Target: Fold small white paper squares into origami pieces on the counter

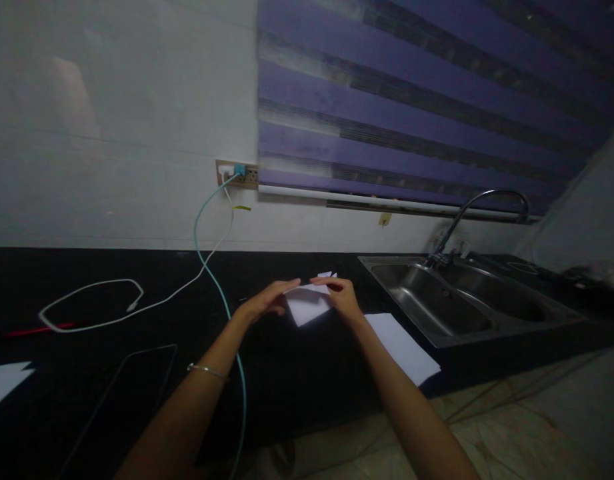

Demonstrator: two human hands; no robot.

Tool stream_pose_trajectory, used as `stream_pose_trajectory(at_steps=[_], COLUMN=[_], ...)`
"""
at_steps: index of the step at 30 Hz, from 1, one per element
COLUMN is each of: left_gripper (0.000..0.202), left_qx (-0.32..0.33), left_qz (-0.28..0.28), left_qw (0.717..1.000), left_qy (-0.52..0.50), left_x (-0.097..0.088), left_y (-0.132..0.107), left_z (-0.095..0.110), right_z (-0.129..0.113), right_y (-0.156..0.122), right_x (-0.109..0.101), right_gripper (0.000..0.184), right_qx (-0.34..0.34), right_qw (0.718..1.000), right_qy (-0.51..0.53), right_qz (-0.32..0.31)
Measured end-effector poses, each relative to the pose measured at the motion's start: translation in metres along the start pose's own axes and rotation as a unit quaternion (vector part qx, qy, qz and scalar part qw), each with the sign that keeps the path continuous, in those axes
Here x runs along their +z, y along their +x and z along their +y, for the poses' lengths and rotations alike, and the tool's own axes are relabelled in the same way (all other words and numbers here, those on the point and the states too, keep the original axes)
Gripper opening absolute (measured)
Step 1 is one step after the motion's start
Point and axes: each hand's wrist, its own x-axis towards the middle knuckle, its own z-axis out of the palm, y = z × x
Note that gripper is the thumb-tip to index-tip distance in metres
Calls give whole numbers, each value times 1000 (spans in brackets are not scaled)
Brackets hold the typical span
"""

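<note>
Between my hands is a folded sheet of white paper (pixel 308 308), held a little above the dark countertop. My left hand (pixel 268 300) grips its upper left edge, fingers along the top and the thumb lower down. On the other side my right hand (pixel 343 297) pinches the upper right part, and its fingers hide some of that edge. A small pointed flap of white paper (pixel 327 274) sticks up behind the right fingers. To the right of my right wrist lies a stack of white paper (pixel 401 348).
A double steel sink (pixel 439 303) with a curved faucet (pixel 457 220) is at the right. A teal cable (pixel 217 287) and a white cable (pixel 174 293) run from the wall socket (pixel 237 175) across the countertop (pixel 297 393). More white paper (pixel 4 383) lies at far left, near a red object (pixel 29 331).
</note>
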Motion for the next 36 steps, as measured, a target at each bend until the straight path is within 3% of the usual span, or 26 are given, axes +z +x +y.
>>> stream_pose_trajectory(at_steps=[5, 8, 10, 12, 16, 19, 25, 36], left_gripper=[34, 33, 34, 35, 36, 36, 38, 41], left_qx=[-18, -10, 6, 18, 34, 51, 60, 55], left_qz=[-36, -73, -75, -44, 43, 78, 83, 61], left_qw=[999, 997, 996, 998, 997, 994, 993, 996], left_qy=[13, 28, 37, 43, 46, 49, 62, 46], left_x=[5, 7, 7, 6, 3, 2, 2, 3], left_y=[-10, -8, -5, -1, 6, 9, 10, 8], left_z=[8, 7, 4, -1, -8, -11, -12, -13], right_z=[7, 9, 11, 14, 17, 15, 9, 8], right_y=[-1, 0, 1, 3, 2, -3, -9, -8], right_x=[1, 2, 2, 0, -1, 1, 5, 2], right_gripper=[24, 41, 41, 37, 48, 44, 34, 32], right_qx=[16, 65, 103, 140, 205, 175, 76, 74], right_qw=[1000, 996, 991, 981, 965, 979, 997, 997], right_qy=[24, 63, 85, 118, 161, 109, -6, -19], right_qz=[-9, 1, 33, 69, 38, 14, 0, 1])
